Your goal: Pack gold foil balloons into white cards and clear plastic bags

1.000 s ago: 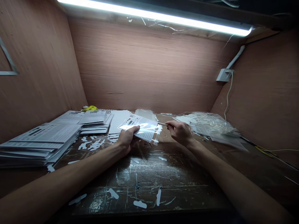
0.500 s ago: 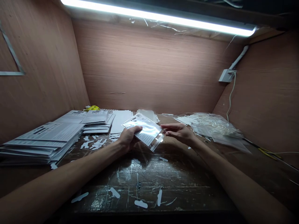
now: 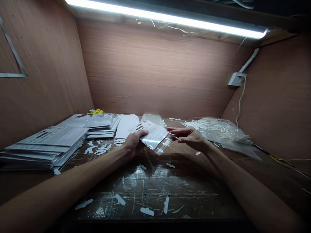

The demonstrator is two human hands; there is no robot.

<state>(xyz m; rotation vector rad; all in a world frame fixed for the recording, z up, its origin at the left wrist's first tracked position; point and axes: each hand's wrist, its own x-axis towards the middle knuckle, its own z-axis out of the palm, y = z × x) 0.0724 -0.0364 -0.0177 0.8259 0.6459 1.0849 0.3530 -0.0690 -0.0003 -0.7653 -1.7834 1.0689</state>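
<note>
My left hand (image 3: 134, 141) is closed on a clear plastic bag (image 3: 163, 147) with a printed white card (image 3: 153, 133) inside, its thumb lying on top. The card has a dark slot and lines of small print. The bag's clear end sticks out past the card toward my right hand (image 3: 187, 136). There, the right fingers and thumb close on a thin pale strip (image 3: 174, 137) at the bag's corner. Whether that strip is part of the bag, I cannot tell.
Stacks of printed cards (image 3: 51, 139) stand at the left, with white cards (image 3: 126, 125) behind my left hand. Loose plastic bags (image 3: 225, 132) pile up at the right. Small white cut-outs (image 3: 147, 211) lie scattered on the dark table (image 3: 191, 200).
The bag and card have tilted, so the glare has shrunk and the print shows more clearly. My right hand has shifted slightly, and a pale strip now shows between its thumb and fingers.
</note>
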